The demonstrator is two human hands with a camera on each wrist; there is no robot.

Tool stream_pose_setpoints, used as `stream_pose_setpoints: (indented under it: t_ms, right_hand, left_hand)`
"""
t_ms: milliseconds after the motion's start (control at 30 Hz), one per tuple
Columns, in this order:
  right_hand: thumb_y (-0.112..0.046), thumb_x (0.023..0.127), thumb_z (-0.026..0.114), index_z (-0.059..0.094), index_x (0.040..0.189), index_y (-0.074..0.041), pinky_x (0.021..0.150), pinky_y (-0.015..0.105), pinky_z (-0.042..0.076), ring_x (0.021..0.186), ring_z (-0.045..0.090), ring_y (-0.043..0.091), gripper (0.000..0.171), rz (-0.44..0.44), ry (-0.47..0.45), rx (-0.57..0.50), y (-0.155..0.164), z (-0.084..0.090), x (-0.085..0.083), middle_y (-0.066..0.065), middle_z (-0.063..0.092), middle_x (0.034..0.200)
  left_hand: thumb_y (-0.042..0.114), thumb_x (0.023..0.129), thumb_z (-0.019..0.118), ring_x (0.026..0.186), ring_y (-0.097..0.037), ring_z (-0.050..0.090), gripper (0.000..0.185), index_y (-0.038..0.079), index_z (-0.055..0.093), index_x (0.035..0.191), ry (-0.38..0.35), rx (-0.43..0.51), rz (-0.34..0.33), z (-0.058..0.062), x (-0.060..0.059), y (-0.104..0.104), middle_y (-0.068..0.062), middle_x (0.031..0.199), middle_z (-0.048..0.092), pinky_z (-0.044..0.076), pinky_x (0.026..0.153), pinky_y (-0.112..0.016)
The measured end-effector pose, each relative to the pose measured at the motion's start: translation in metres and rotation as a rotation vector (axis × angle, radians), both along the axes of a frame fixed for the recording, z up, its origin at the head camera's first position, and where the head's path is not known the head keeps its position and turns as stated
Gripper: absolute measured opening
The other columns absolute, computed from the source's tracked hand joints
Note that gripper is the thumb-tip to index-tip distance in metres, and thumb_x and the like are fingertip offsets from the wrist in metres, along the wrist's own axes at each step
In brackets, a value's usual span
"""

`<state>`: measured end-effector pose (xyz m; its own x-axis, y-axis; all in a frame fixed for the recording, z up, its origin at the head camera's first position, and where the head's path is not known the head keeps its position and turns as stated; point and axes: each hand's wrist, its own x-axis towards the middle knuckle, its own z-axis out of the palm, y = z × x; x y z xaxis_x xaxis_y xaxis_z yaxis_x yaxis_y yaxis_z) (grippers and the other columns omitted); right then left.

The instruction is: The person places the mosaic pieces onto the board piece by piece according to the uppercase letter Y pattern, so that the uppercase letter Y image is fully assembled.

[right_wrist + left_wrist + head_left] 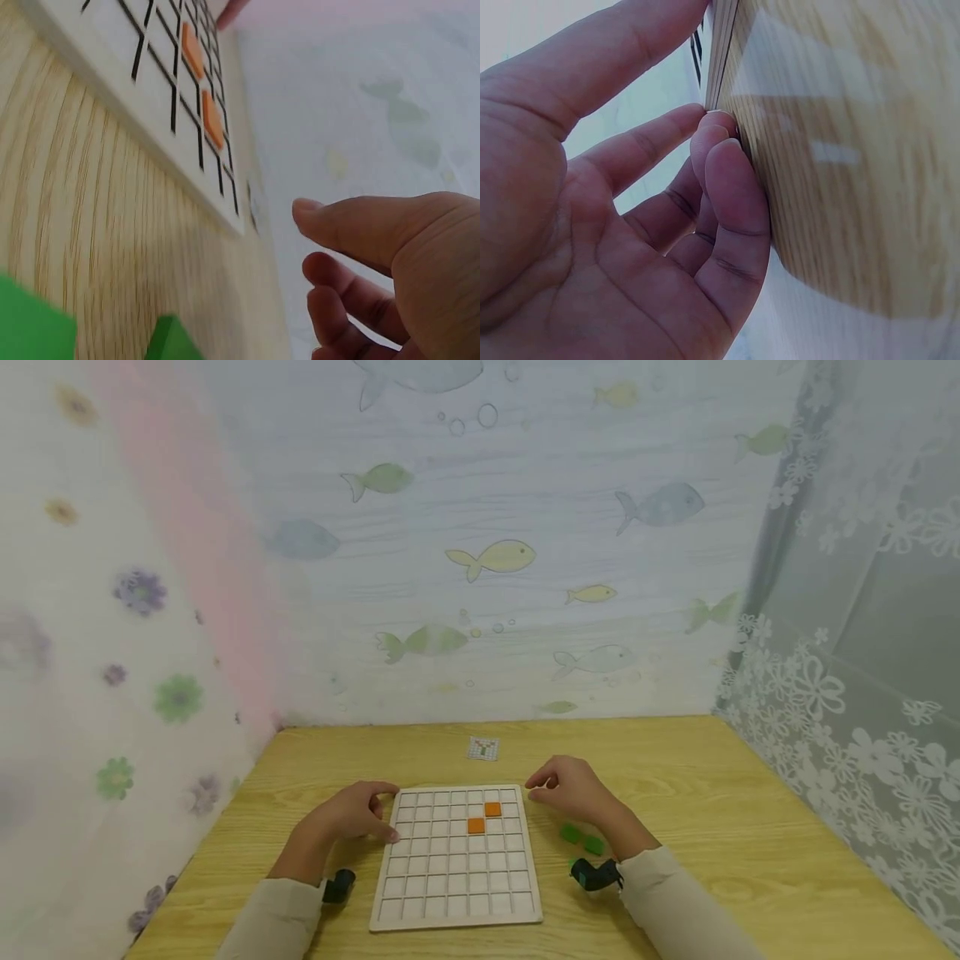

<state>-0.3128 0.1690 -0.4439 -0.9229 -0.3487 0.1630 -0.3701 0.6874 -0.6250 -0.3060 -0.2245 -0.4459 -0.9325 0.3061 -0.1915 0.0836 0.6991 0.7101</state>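
A white square-gridded board (457, 860) lies flat on the table, with two orange square tiles (476, 826) set diagonally in its upper right cells. At its upper left, my left hand (352, 810) touches the edge with thumb and index finger; the left wrist view shows the other fingers bent beside the board's side. My right hand (573, 789) hovers just off the board's upper right corner, thumb and fingers apart and nothing between them. Green tiles (593, 844) lie on the table beneath the right forearm, one partly hidden by the wrist camera.
A small card (483, 748) with a coloured grid pattern lies behind the board on the wooden table (360, 747). Fabric panels printed with fish (506, 556) and flowers enclose the table at the back and left; a lace-like curtain (847, 727) hangs at the right.
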Motion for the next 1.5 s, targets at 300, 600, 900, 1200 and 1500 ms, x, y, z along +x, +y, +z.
stream_pose_setpoints:
  t_ms: [300, 600, 900, 1200, 1500]
  right_hand:
    - [-0.025, 0.096, 0.077, 0.081, 0.113, -0.012, 0.072, 0.034, 0.052, 0.088, 0.06, 0.017, 0.021, -0.084, -0.063, -0.061, 0.042, -0.003, -0.002, 0.0, 0.071, 0.107]
    - [-0.028, 0.096, 0.076, 0.078, 0.119, -0.008, 0.078, 0.036, 0.056, 0.093, 0.066, 0.018, 0.03, -0.063, -0.141, -0.067, 0.086, -0.004, -0.007, 0.005, 0.073, 0.112]
    - [-0.026, 0.091, 0.082, 0.075, 0.123, -0.003, 0.085, 0.035, 0.055, 0.097, 0.067, 0.018, 0.039, 0.022, -0.256, -0.087, 0.108, -0.014, -0.005, 0.009, 0.074, 0.115]
    - [-0.018, 0.089, 0.083, 0.073, 0.124, 0.0, 0.087, 0.037, 0.054, 0.102, 0.065, 0.021, 0.04, 0.083, -0.27, -0.094, 0.11, -0.014, 0.0, 0.014, 0.072, 0.119]
    - [-0.02, 0.09, 0.083, 0.08, 0.109, -0.01, 0.084, 0.035, 0.055, 0.093, 0.068, 0.017, 0.022, 0.058, -0.262, -0.056, 0.108, -0.015, -0.002, 0.005, 0.077, 0.106]
  left_hand:
    - [0.018, 0.078, 0.093, 0.064, -0.018, 0.045, 0.085, 0.008, 0.052, 0.152, 0.001, 0.008, -0.007, -0.005, -0.005, -0.001, -0.008, 0.084, 0.056, 0.039, 0.058, -0.034]
    - [0.018, 0.078, 0.093, 0.064, -0.017, 0.044, 0.085, 0.008, 0.052, 0.152, 0.007, 0.0, -0.006, -0.004, -0.005, -0.001, -0.007, 0.082, 0.056, 0.039, 0.058, -0.033]
    - [0.016, 0.078, 0.092, 0.064, -0.018, 0.045, 0.085, 0.007, 0.051, 0.152, 0.003, 0.008, -0.016, -0.003, -0.003, 0.0, -0.008, 0.083, 0.056, 0.039, 0.059, -0.033]
    - [0.016, 0.078, 0.092, 0.063, -0.017, 0.044, 0.085, 0.008, 0.051, 0.152, -0.002, 0.001, -0.009, -0.002, -0.002, -0.001, -0.008, 0.084, 0.057, 0.038, 0.058, -0.033]
    - [0.015, 0.08, 0.091, 0.063, -0.017, 0.044, 0.084, 0.007, 0.05, 0.153, -0.006, 0.002, -0.012, 0.002, 0.001, -0.001, -0.007, 0.082, 0.055, 0.038, 0.058, -0.033]
